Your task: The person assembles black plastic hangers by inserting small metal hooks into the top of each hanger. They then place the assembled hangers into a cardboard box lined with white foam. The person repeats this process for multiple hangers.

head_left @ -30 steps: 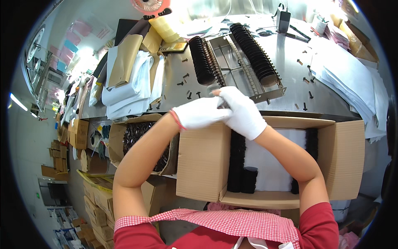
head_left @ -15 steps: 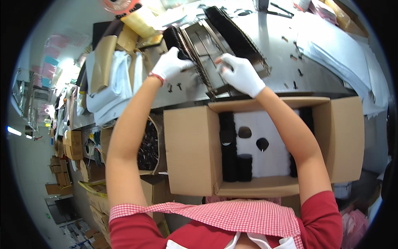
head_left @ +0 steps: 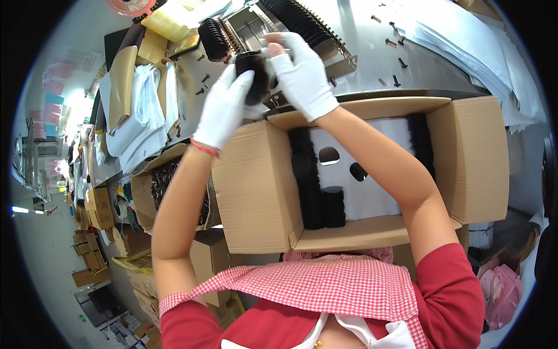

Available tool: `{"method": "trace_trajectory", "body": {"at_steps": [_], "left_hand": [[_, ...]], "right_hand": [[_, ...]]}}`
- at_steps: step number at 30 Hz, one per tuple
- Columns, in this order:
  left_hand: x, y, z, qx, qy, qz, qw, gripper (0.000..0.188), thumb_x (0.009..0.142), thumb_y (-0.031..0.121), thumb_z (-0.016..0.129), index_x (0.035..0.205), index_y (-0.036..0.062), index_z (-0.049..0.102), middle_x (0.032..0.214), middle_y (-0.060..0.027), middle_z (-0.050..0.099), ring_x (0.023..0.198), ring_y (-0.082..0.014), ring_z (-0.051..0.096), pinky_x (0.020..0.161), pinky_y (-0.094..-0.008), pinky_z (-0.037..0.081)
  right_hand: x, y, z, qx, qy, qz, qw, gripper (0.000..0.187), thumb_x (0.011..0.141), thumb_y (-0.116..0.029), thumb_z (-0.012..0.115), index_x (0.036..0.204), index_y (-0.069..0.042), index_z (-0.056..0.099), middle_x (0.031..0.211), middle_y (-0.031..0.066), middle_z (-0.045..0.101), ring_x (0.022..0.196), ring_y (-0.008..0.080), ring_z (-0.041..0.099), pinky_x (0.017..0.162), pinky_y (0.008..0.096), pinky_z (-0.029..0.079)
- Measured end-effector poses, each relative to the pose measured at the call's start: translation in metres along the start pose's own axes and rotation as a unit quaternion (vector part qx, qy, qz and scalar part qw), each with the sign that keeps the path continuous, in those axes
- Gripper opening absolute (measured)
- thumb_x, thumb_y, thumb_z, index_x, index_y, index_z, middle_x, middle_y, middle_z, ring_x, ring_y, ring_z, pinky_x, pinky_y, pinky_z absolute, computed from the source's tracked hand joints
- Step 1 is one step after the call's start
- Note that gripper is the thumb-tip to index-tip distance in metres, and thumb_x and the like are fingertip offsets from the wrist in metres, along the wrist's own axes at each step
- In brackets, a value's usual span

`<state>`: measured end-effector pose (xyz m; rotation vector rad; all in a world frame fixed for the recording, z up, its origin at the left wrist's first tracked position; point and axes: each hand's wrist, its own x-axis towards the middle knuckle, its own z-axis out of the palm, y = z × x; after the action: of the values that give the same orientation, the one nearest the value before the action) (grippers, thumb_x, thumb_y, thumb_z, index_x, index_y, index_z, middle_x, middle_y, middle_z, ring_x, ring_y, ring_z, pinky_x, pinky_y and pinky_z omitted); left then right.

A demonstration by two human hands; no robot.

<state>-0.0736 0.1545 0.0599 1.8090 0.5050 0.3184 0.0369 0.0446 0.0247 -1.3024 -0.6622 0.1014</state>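
In front of the metal rack, my left hand point(head_left: 224, 107), white-gloved with bare fingertips, grips a dark, glossy, rounded lens point(head_left: 251, 78) with the thumb across its face. Whether one lens or several are stacked there, I cannot tell. My right hand point(head_left: 302, 72), gloved the same way, is close beside the lens's upper right edge. Its fingers are bent and apart, and I make out nothing held between them. Behind both hands, the metal rack point(head_left: 247, 26) has a row of black lenses point(head_left: 302, 26) on its right side and a shorter dark row point(head_left: 214, 41) on its left.
Below my right forearm stands an open cardboard box point(head_left: 256, 192) with black stacks point(head_left: 304, 186) and loose dark lenses point(head_left: 329, 156) on white sheeting. Screws point(head_left: 402, 63) lie scattered on the metal table point(head_left: 360, 52). White sheets point(head_left: 453, 43) lie right; cloths point(head_left: 136, 110) hang left.
My left hand has come away from the rack's left row toward me and now holds a dark lens. My right hand has shifted left and up. The whole view has shifted.
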Motion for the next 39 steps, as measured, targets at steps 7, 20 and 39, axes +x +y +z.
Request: {"method": "trace_trajectory", "body": {"at_steps": [7,20,39], "left_hand": [[-0.067,-0.008,0.109,-0.462,0.046,-0.195,0.864,0.048,0.1,0.055,0.05,0.131,0.0198,0.043,0.123,-0.002,0.054,0.112,-0.018,0.054,0.089,-0.0375,0.05],[-0.149,-0.054,0.141,-0.405,-0.025,-0.436,0.803,0.025,0.096,0.022,0.065,0.117,0.0128,0.054,0.103,-0.0026,0.063,0.09,-0.0141,0.063,0.082,-0.0328,0.055],[-0.167,-0.085,0.157,-0.519,0.21,-0.488,0.67,0.017,0.1,0.032,0.06,0.108,0.0162,0.057,0.097,-0.0023,0.064,0.081,-0.016,0.062,0.074,-0.0323,0.054]], "right_hand": [[-0.062,-0.027,-0.031,0.082,-0.209,0.215,0.95,0.064,0.106,-0.054,0.029,0.149,-0.008,0.04,0.139,0.0109,0.058,0.122,0.0219,0.057,0.1,0.0342,0.046],[-0.16,0.074,-0.182,-0.552,-0.486,0.192,0.65,0.046,0.078,-0.025,0.079,0.113,-0.001,0.061,0.108,0.0214,0.065,0.098,0.0394,0.066,0.087,0.0444,0.054],[-0.126,0.121,-0.128,-0.443,-0.525,-0.147,0.712,0.039,0.078,-0.023,0.076,0.111,-0.005,0.068,0.108,0.0102,0.067,0.09,0.0333,0.066,0.08,0.0411,0.054]]}}
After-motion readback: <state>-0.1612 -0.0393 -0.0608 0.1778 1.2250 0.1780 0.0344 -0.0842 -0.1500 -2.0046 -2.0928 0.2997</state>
